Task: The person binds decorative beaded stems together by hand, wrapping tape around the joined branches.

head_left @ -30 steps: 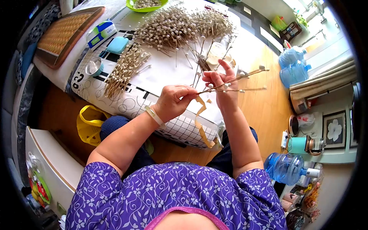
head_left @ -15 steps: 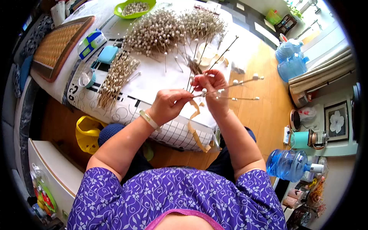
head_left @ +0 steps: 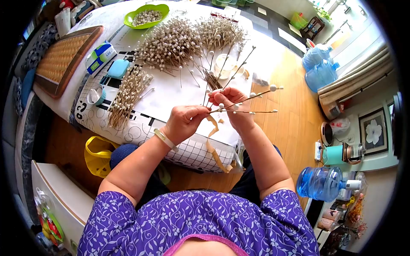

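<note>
My left hand [head_left: 185,122] is closed in a pinch on the lower end of a thin brown branch [head_left: 258,95] with white buds. From its fingertips a strip of tan floral tape [head_left: 210,147] hangs down over the table edge. My right hand [head_left: 235,109] is closed just to the right, its thumb and fingers pinching around the same branch. The branch's twigs spread rightward past the right hand. Darker bare twigs [head_left: 242,64] stick up behind the fingers; whether they are held too, I cannot tell.
Large heaps of budded stems [head_left: 168,45] lie at the back of the table, with a smaller bundle [head_left: 129,96] to the left. Around them are a green bowl [head_left: 163,12] of buds, a blue box [head_left: 118,68], a tissue pack [head_left: 101,56] and a roll of tape [head_left: 225,66].
The budded branch has swung slightly and its tips now sit further left. Both hands stay close together in their pinches. The whole view has shifted a little.
</note>
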Motion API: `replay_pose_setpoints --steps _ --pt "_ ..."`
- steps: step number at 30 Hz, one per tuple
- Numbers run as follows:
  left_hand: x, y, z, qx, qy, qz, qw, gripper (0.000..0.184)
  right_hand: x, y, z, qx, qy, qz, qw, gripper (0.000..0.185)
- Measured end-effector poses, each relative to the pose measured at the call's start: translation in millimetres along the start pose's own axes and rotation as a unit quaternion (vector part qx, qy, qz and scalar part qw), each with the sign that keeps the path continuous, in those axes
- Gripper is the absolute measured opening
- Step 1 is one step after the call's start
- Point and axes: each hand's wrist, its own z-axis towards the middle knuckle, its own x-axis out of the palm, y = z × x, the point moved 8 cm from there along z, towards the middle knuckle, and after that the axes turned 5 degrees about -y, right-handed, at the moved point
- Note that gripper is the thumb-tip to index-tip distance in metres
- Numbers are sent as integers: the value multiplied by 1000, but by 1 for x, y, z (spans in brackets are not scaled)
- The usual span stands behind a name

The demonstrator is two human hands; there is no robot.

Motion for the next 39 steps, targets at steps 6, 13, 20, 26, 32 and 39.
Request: replay_pose_setpoints --steps 6,13,20,26,32,39 --pt "4 -1 -1 -11 40 23 999 6 6 -14 -4 47 3 56 997 8" --pt "4 -7 1 17 43 25 999 8 16 -6 -7 37 44 71 996 7" --pt "8 -9 1 17 63 38 997 7 9 -7 -4 44 31 44 998 7" --pt "10 -7 1 17 62 20 998 6 6 -4 -5 52 10 24 998 7" --pt "9 -12 2 29 59 18 998 7 5 -5 -5 47 9 27 999 6" --pt "7 -15 1 27 69 33 997 9 1 -8 -5 82 19 -31 996 11"
